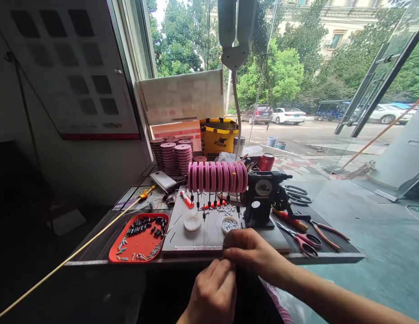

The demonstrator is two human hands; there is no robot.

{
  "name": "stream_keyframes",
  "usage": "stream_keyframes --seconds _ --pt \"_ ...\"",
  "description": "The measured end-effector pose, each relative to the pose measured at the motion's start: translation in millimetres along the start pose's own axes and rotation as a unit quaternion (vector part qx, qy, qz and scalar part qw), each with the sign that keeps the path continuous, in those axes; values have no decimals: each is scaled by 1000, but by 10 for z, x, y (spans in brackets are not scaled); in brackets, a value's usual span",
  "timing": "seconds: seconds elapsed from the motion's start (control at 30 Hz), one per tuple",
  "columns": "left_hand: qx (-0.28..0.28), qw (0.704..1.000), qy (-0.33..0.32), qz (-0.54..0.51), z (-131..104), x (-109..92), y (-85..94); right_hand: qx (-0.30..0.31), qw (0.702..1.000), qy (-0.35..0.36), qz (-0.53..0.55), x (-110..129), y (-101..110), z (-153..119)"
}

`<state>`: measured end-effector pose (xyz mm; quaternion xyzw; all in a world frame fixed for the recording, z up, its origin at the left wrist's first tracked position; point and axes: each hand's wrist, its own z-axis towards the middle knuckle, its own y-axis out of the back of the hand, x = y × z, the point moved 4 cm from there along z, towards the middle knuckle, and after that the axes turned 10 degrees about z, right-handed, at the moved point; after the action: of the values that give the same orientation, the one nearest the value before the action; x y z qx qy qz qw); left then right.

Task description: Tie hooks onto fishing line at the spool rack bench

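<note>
Just beyond the table's front edge, my left hand [214,288] and my right hand [248,252] meet at the fingertips, both pinched closed. What sits between the fingers is too small to make out. Thin lines run down towards them from a row of pink spools [218,177] on a black hand-cranked winder [260,198]. Small black pieces hang on the lines below the spools. Close behind my right hand is a round white dish of small beads [229,224]. A white lid [192,222] lies to its left on the white board [206,240].
A red tray [142,247] of black and metal parts lies left. Scissors [302,238] and pliers [331,234] lie right. Behind stand stacked spools [168,157], a yellow bag [218,138] and a red can [266,162]. A thin stick [77,252] crosses the left side.
</note>
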<state>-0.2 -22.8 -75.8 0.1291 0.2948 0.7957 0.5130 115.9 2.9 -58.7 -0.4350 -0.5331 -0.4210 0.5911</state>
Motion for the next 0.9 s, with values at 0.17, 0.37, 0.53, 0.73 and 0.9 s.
stream_keyframes --seconds 0.17,0.37,0.53,0.73,0.9 --pt "98 761 488 -416 -178 176 -257 -17 954 192 -228 121 30 -271" --pt "126 411 674 -600 -303 30 -439 -11 788 406 -463 -44 61 -760" --pt "141 333 698 -618 -285 -51 -502 13 712 468 -523 -212 -4 -829" --pt "141 308 709 -618 -280 -56 -496 21 707 463 -535 -165 -3 -778" --pt "137 304 710 -620 -254 -64 -492 16 726 458 -513 -166 -19 -788"
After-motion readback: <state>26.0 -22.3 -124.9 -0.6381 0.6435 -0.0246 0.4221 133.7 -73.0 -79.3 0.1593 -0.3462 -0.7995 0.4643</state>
